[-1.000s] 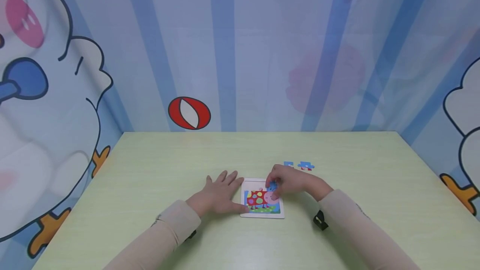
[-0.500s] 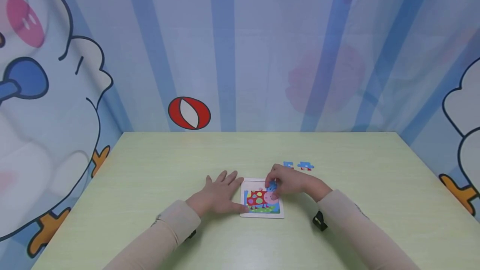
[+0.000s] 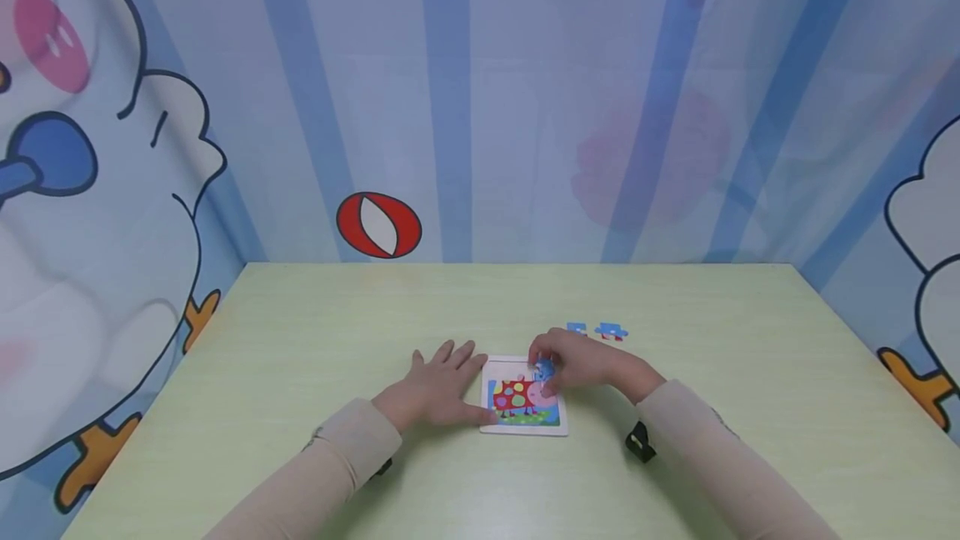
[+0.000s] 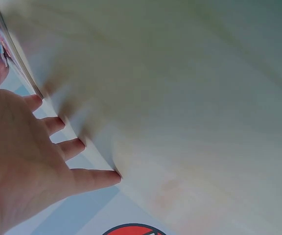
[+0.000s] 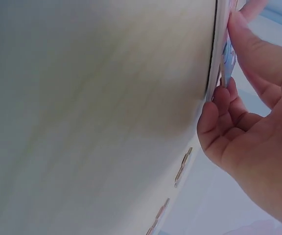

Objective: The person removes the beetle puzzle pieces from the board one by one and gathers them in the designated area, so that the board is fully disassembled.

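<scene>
A white-framed jigsaw puzzle (image 3: pixel 517 430) lies on the table, showing a red animal with coloured spots and a pink face above green grass. My left hand (image 3: pixel 435 392) rests beside its left edge, fingers spread, with the thumb on the lower left of the frame. At the upper right of the picture my right hand (image 3: pixel 577 359) pinches a blue puzzle piece (image 3: pixel 543 370) between thumb and fingers. In the right wrist view this piece (image 5: pixel 229 66) stands slightly tilted against the board, its far side hidden by the thumb. The upper left inside the frame is bare white.
Two loose blue puzzle pieces, one to the left (image 3: pixel 576 327) and one to the right (image 3: pixel 612 331), lie on the pale table (image 3: pixel 337 315) beyond my right hand. A printed curtain (image 3: pixel 510 107) hangs behind the table's far edge.
My right fingers shift very slightly left and the blue puzzle piece turns a little in their pinch. My left hand and the board stay in place.
</scene>
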A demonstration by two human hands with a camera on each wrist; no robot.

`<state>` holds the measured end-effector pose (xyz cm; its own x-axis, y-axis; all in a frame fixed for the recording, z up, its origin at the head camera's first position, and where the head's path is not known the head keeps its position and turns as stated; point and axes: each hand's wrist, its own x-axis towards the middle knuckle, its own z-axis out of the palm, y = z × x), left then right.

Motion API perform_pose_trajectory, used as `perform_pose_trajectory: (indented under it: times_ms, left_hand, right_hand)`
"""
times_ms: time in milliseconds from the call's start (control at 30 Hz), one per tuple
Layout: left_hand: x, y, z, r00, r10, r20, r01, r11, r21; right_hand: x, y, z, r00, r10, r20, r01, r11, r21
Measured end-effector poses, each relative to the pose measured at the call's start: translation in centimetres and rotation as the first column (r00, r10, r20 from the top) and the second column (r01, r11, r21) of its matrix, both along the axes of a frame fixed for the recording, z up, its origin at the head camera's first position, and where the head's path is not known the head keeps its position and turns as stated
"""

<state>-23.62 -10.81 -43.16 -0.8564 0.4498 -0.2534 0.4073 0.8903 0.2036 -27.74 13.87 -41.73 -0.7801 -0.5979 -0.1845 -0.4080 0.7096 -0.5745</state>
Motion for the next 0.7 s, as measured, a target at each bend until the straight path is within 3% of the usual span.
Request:
perform_pose_trajectory:
  times_ms: [333, 700]
  left_hand:
    - [-0.19, 0.06, -0.15, 1.000, 0.000, -0.006, 0.000, 1.000, 0.002]
    - [-0.06, 0.00, -0.01, 1.000, 0.003, -0.002, -0.003, 1.000, 0.010]
  right_hand:
    - [-0.27, 0.00, -0.10, 0.999, -0.041, -0.014, 0.041, 0.999, 0.010]
    - [-0.53, 0.59, -0.12, 1.000, 0.015, -0.005, -0.015, 0.999, -0.052]
